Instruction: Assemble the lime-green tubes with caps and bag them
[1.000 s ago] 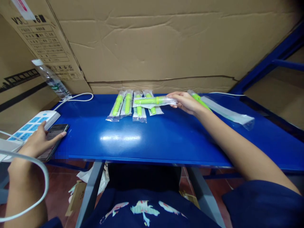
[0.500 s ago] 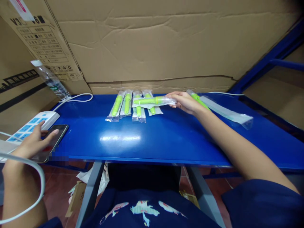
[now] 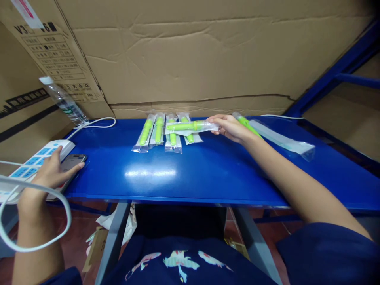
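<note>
My right hand (image 3: 227,126) pinches the right end of a clear plastic bag with a lime-green stick-shaped item (image 3: 181,126) inside, held sideways. This bagged green stick overlaps two of the similar bagged sticks (image 3: 173,136) lying in a row on the blue table. Another green stick (image 3: 246,124) lies beyond my right wrist, beside a long whitish plastic wrapper (image 3: 285,138). At the far left, my left hand (image 3: 55,170) rests over a smartphone (image 3: 73,162) with its fingers spread. Its thumb reaches across the phone, while the other fingers lie near a white power strip (image 3: 40,158).
A water bottle (image 3: 67,103) leans against the cardboard (image 3: 192,59) that walls the back and left. White cable (image 3: 63,233) loops over my left forearm. A blue metal frame (image 3: 335,75) rises at the right. The blue table's (image 3: 190,174) front edge lies before my body.
My left hand has shifted slightly right and away from me over the phone, whose screen now looks lighter. The cable loop has swung right. My right hand and its bag stay nearly still.
</note>
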`<state>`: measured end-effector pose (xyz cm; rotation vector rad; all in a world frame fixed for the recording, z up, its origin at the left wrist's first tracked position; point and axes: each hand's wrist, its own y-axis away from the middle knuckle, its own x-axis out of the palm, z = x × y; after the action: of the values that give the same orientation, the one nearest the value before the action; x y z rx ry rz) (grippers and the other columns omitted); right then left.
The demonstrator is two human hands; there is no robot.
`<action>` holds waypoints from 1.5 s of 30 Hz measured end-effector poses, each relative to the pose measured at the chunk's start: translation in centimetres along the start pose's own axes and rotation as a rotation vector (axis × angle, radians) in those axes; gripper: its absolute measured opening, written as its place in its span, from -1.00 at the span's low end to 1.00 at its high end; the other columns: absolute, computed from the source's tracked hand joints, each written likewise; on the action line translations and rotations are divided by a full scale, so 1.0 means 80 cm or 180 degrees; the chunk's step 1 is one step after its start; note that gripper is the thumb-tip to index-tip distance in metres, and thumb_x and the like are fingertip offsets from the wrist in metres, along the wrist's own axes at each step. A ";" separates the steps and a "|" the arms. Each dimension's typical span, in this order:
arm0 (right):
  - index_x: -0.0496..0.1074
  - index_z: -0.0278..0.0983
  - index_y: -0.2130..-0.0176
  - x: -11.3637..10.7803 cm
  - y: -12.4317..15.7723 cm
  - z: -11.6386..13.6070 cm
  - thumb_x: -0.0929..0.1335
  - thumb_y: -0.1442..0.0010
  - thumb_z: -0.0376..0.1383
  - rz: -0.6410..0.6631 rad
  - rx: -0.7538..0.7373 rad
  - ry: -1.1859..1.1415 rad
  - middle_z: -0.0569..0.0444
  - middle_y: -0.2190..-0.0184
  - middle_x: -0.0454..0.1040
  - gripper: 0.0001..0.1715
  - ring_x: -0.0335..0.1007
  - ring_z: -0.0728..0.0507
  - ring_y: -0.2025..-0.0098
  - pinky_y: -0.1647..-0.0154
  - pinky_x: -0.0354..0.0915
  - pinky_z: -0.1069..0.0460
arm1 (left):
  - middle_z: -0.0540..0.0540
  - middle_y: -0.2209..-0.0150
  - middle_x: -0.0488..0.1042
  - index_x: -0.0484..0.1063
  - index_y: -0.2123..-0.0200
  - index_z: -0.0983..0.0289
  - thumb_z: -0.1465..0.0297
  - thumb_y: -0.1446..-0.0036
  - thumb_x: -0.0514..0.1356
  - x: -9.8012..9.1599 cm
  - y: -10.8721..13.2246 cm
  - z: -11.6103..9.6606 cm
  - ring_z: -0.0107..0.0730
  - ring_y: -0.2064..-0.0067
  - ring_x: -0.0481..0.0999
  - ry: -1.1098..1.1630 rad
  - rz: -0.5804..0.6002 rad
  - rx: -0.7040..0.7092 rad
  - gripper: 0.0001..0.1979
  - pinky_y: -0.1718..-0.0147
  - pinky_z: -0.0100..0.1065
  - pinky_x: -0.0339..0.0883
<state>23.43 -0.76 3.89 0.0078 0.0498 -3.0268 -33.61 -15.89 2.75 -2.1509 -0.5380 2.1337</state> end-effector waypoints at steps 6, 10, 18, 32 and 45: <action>0.55 -0.27 0.43 0.004 0.004 0.003 0.45 -0.09 -0.41 -0.0066 -0.0009 -0.0006 0.03 0.52 0.49 -0.93 0.30 0.01 0.58 0.64 0.24 0.12 | 0.40 -0.40 0.14 0.03 -0.40 0.41 0.06 -0.33 0.05 -0.009 -0.014 -0.170 0.04 -0.44 0.13 0.0780 -0.0527 0.1534 -0.25 -0.40 0.04 0.07; 0.54 -0.24 0.42 0.005 0.000 -0.005 0.46 -0.07 -0.39 -0.0159 -0.0182 -0.0149 0.04 0.51 0.48 -0.95 0.31 -0.02 0.54 0.65 0.22 0.10 | 0.37 -0.43 0.08 0.04 -0.41 0.32 0.14 -0.30 0.13 -0.011 -0.032 -0.275 0.08 -0.44 0.14 0.0932 -0.0279 0.2395 -0.28 -0.37 0.09 0.11; 0.51 -0.26 0.36 0.022 -0.001 -0.020 0.46 -0.07 -0.35 -0.0484 -0.0283 -0.0914 0.08 0.46 0.51 -0.94 0.38 -0.01 0.49 0.56 0.33 0.12 | 0.24 0.05 0.52 0.43 0.02 0.32 0.19 -0.29 0.13 0.020 -0.076 -0.392 -0.07 -0.01 0.52 0.2193 0.0250 0.2708 -0.65 -0.11 -0.01 0.39; 0.22 -0.17 0.37 0.065 0.020 -0.040 0.63 0.10 -0.05 -0.0274 -0.0439 -0.1133 0.23 0.42 0.47 -0.39 0.51 -0.07 0.31 0.24 0.57 -0.04 | 0.24 -0.09 0.42 -0.16 -0.31 0.09 0.20 -0.10 0.42 0.081 -0.098 -0.464 -0.25 0.01 0.61 0.5015 0.1007 0.1739 -0.07 -0.10 -0.04 0.47; 0.42 -0.22 0.43 0.062 0.021 -0.048 0.62 0.31 0.18 -0.0200 -0.0626 -0.0282 0.11 0.41 0.53 -0.32 0.48 -0.06 0.34 0.27 0.51 0.03 | 0.19 0.01 0.59 0.53 0.04 0.30 0.16 -0.18 0.30 0.073 -0.092 -0.451 -0.31 0.22 0.60 0.4786 0.0943 0.1794 -0.61 0.13 -0.18 0.55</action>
<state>18.69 -2.90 -0.04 -0.1474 0.3456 -3.0658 0.12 -0.21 0.61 -2.6463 0.4655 0.1492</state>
